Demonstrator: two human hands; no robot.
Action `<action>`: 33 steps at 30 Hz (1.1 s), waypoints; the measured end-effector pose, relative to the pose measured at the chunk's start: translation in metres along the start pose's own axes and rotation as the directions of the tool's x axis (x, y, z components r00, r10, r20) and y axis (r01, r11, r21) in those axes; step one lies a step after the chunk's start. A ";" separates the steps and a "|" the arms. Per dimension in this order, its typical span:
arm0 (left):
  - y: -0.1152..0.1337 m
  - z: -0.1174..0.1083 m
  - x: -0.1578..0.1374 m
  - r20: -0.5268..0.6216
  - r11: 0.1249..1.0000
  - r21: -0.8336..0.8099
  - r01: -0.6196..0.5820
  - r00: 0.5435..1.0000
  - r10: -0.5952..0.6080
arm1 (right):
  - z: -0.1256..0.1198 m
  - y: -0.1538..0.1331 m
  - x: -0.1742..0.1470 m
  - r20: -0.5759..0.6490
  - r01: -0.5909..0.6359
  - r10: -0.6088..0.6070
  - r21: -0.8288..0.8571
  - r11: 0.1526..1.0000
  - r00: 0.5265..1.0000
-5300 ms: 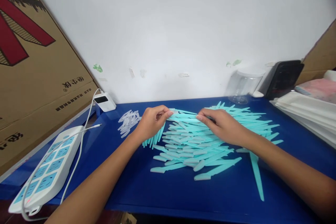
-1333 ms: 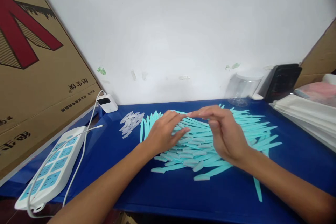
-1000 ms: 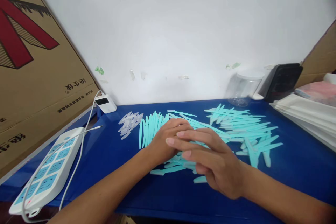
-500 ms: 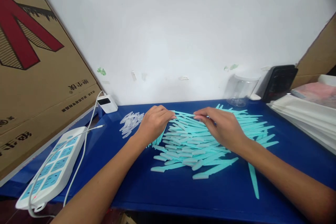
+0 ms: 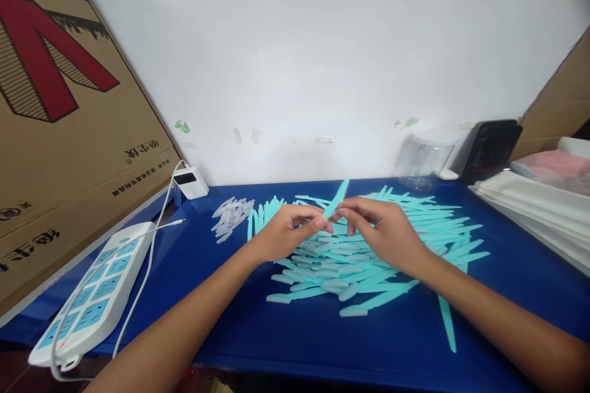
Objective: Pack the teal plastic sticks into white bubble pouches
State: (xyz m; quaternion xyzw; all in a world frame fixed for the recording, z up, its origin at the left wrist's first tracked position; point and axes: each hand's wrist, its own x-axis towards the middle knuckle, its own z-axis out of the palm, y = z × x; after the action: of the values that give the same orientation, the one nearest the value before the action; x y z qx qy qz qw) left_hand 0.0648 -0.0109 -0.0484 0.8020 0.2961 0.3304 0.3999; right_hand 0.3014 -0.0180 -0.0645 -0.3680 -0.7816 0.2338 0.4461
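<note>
A teal eyebrow razor (image 5: 339, 195) is raised at a slant over a heap of similar teal razors (image 5: 364, 270), its upper end pointing away from me. My left hand (image 5: 288, 232) pinches its lower part between thumb and fingers. Against the razor's right side, the closed thumb and fingertips of my right hand (image 5: 385, 224) grip it too. The fingers hide the razor's lower end. Just beyond my left hand stands a row of teal razors (image 5: 265, 214) lying side by side. Left of them is a small pile of clear plastic blade caps (image 5: 232, 216).
On the left lie a white power strip (image 5: 99, 288), a cable and a small white device (image 5: 190, 182), beside a large cardboard box (image 5: 92, 135). A clear jar (image 5: 426, 159), a black object (image 5: 491, 150) and white stacked sheets (image 5: 520, 199) stand at the back right of the blue table (image 5: 299, 344).
Both hands have come closer together and slightly towards me. A razor that lay nearly flat between them is now tilted upward. The row of razors behind my left hand has come into view.
</note>
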 end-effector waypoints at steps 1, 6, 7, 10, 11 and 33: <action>0.001 0.004 -0.001 0.005 1.000 0.009 -0.007 1.000 0.007 | 0.001 -0.002 -0.001 0.011 0.011 -0.011 0.005 1.000 1.000; 0.001 0.005 0.000 -0.040 0.996 0.092 -0.018 0.999 0.022 | 0.001 -0.001 0.000 -0.031 0.035 -0.035 -0.008 0.999 0.999; 0.001 0.000 0.000 -0.047 0.991 0.133 -0.026 0.998 0.032 | 0.000 0.002 0.000 -0.030 0.011 -0.012 -0.009 1.000 0.999; 0.002 -0.028 -0.002 -0.130 0.909 0.417 -0.009 0.989 0.070 | 0.001 0.008 0.001 -0.017 -0.033 0.032 -0.054 0.998 0.999; 0.003 -0.041 -0.004 -0.181 0.827 0.560 0.041 0.981 0.075 | 0.001 0.009 0.001 -0.012 -0.025 0.024 -0.077 0.997 1.000; -0.004 -0.098 -0.020 -0.399 0.169 0.844 0.509 0.806 -0.437 | -0.007 0.016 0.003 -0.019 0.084 -0.091 -0.214 0.973 0.996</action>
State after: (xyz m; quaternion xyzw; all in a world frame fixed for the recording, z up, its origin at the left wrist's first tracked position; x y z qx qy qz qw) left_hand -0.0233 0.0204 -0.0125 0.7365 0.6741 -0.0130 -0.0550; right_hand 0.3120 -0.0051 -0.0708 -0.3823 -0.8110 0.1235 0.4252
